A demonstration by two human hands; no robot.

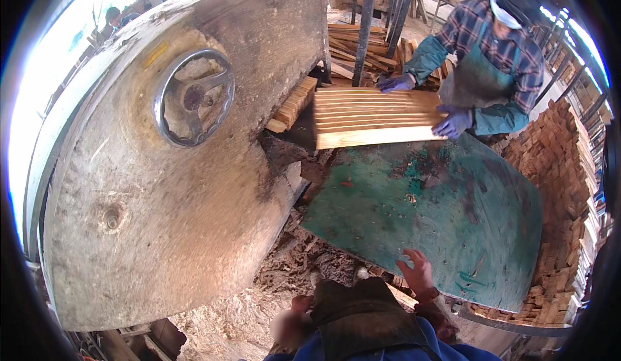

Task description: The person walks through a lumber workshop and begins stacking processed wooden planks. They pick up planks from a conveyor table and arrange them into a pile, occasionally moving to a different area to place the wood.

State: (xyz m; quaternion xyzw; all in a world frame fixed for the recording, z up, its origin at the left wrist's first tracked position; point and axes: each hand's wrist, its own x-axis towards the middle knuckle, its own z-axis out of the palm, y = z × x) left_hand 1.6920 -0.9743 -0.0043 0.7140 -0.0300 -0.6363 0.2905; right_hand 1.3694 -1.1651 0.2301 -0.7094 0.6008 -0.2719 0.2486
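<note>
Green worn bench (453,219): right hand (417,272) rests on its near edge, fingers spread, gripping nothing. Left hand (299,304) low, grip unclear. Wood slats (375,116) lie at the far end under a co-worker's gloves (453,122); light, stiff, splintery, best held by the ends.

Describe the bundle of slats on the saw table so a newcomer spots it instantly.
Start at the green table; at its far edge lies the flat bundle of pale slats. A co-worker's purple gloves grip its end, unlike the loose stacks behind.
</note>
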